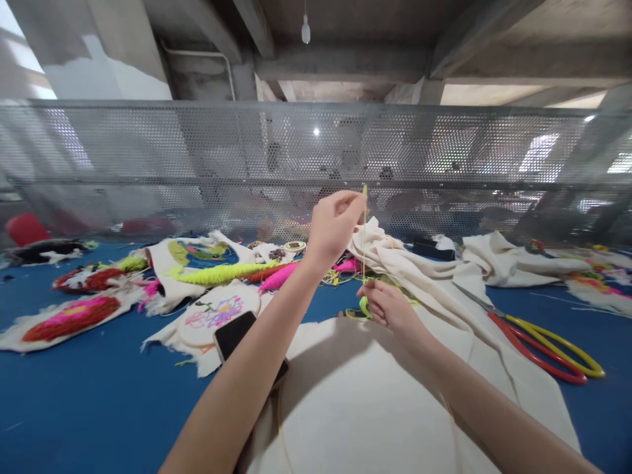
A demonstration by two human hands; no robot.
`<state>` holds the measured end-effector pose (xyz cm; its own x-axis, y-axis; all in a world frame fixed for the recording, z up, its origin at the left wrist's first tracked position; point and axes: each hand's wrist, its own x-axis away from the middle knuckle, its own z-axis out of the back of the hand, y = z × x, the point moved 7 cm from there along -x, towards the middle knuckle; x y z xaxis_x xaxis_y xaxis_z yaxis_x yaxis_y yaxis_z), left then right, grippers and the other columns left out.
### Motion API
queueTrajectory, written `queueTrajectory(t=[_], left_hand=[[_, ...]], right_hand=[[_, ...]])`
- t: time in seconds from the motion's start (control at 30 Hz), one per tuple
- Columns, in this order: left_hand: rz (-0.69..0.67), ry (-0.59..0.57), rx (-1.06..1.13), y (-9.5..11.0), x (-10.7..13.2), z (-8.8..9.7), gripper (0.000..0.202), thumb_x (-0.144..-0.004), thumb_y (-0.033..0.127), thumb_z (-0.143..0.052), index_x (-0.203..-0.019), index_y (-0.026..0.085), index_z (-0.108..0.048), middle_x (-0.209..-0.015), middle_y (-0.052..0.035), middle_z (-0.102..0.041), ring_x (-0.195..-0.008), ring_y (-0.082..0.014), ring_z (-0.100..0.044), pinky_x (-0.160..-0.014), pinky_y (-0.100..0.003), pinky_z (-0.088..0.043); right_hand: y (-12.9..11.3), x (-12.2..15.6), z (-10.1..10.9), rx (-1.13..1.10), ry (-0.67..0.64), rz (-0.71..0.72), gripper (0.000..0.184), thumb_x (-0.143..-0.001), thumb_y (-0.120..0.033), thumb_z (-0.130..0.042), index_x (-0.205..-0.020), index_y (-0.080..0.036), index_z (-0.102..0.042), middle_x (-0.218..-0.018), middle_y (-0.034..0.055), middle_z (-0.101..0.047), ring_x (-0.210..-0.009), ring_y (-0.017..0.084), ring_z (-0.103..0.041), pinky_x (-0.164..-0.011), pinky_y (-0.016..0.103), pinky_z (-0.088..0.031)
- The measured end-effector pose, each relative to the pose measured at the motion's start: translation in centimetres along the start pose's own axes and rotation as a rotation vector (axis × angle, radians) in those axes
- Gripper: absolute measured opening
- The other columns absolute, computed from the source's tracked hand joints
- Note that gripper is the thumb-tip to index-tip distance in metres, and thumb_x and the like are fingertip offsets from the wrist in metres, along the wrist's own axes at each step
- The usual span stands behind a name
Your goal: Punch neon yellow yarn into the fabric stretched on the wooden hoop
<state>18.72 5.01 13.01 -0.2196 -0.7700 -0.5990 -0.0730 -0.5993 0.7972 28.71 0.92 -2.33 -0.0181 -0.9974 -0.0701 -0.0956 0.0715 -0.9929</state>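
A yellow-green strand of yarn (364, 245) runs upright between my two hands. My left hand (337, 217) is raised, its fingers pinched on the upper part of the strand. Lower down, my right hand (382, 301) has its fingers closed on the lower part, and a looped bunch of the same yarn (364, 308) hangs by its fingertips. Below both hands spreads white cloth (365, 395), which appears stretched over a large hoop. Its loose folds (419, 280) trail off behind the right hand.
Scissors (538, 342) with red and yellow handles lie on the cloth at right. A phone (237, 334) and an embroidered hoop (217, 313) are at left. Tufted pieces (74, 319) and bright yarn bundles (222, 272) cover the blue table (99, 395). A perforated metal screen (222, 151) stands behind.
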Motion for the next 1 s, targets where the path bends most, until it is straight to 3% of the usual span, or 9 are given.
queueTrajectory(t=[0.1,0.23,0.43,0.57,0.73,1.0], left_hand=[[0.025,-0.002,0.008,0.1,0.1,-0.2,0.025,-0.085,0.036,-0.046,-0.083,0.018,-0.064,-0.081,-0.0067,-0.068,-0.066,-0.013,-0.061,-0.056,-0.022,-0.046],[-0.043,-0.02,-0.063,0.8,0.3,-0.4,0.031,-0.083,0.045,-0.052,-0.075,0.018,-0.063,-0.079,-0.0062,-0.067,-0.066,-0.012,-0.06,-0.056,-0.021,-0.044],[-0.071,0.009,-0.057,0.8,0.3,0.0,0.026,-0.081,0.042,-0.057,-0.08,0.017,-0.065,-0.074,-0.0048,-0.067,-0.061,-0.0115,-0.06,-0.054,-0.021,-0.046],[-0.015,0.013,-0.011,-0.1,-0.2,0.4,0.024,-0.082,0.038,-0.055,-0.078,0.017,-0.065,-0.07,-0.0057,-0.068,-0.056,-0.0114,-0.061,-0.055,-0.022,-0.048],[0.097,0.007,0.101,-1.1,-0.6,0.7,0.02,-0.083,0.032,-0.053,-0.074,0.016,-0.062,-0.067,-0.0063,-0.067,-0.052,-0.0116,-0.061,-0.053,-0.024,-0.05],[0.142,-0.007,0.044,-0.9,-0.7,1.3,0.02,-0.087,0.027,-0.047,-0.077,0.013,-0.057,-0.066,-0.006,-0.067,-0.049,-0.009,-0.061,-0.052,-0.021,-0.05]], right_hand=[[0.1,-0.1,0.0,0.0,-0.007,0.01,0.017,-0.073,-0.034,-0.056,-0.071,-0.017,-0.053,-0.04,-0.011,-0.031,-0.034,0.004,-0.024,-0.037,0.02,-0.015],[0.2,-0.3,0.2,-0.018,-0.002,0.029,0.023,-0.071,-0.039,-0.059,-0.069,-0.017,-0.053,-0.039,-0.0111,-0.03,-0.034,0.004,-0.023,-0.036,0.02,-0.013],[0.3,-0.4,0.3,0.021,0.018,0.041,0.022,-0.073,-0.039,-0.057,-0.072,-0.017,-0.053,-0.039,-0.0111,-0.031,-0.034,0.004,-0.024,-0.037,0.02,-0.016],[0.0,-0.2,0.1,0.116,0.01,0.073,0.015,-0.076,-0.032,-0.053,-0.074,-0.018,-0.054,-0.041,-0.0102,-0.033,-0.036,0.006,-0.027,-0.039,0.021,-0.019],[-0.1,-0.2,0.1,0.142,0.034,0.111,0.018,-0.076,-0.036,-0.053,-0.073,-0.019,-0.052,-0.042,-0.0096,-0.035,-0.037,0.007,-0.029,-0.04,0.022,-0.02],[-0.1,-0.1,0.1,0.186,0.034,0.117,0.02,-0.078,-0.039,-0.052,-0.075,-0.02,-0.05,-0.042,-0.0098,-0.033,-0.037,0.007,-0.028,-0.039,0.021,-0.019]])
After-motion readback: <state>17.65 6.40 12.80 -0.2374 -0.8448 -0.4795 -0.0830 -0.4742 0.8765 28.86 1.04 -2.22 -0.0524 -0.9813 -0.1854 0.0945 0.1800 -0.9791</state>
